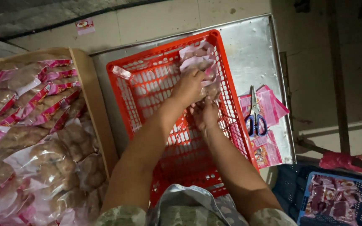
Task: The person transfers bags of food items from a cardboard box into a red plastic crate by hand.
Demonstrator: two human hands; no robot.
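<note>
Now | our left hand (188, 86) and right hand (206, 114) both clamp soft, crinkly packet (197, 58) in red basket (124, 90) | light, slippery film; we grip edges

The person's left hand (188, 86) and right hand (206, 114) are bare, without gloves, rings or watch, both forearms are uncovered to above the elbow, and the garment at the bottom edge is pale grey-green cloth with a faint dotted pattern.
</note>
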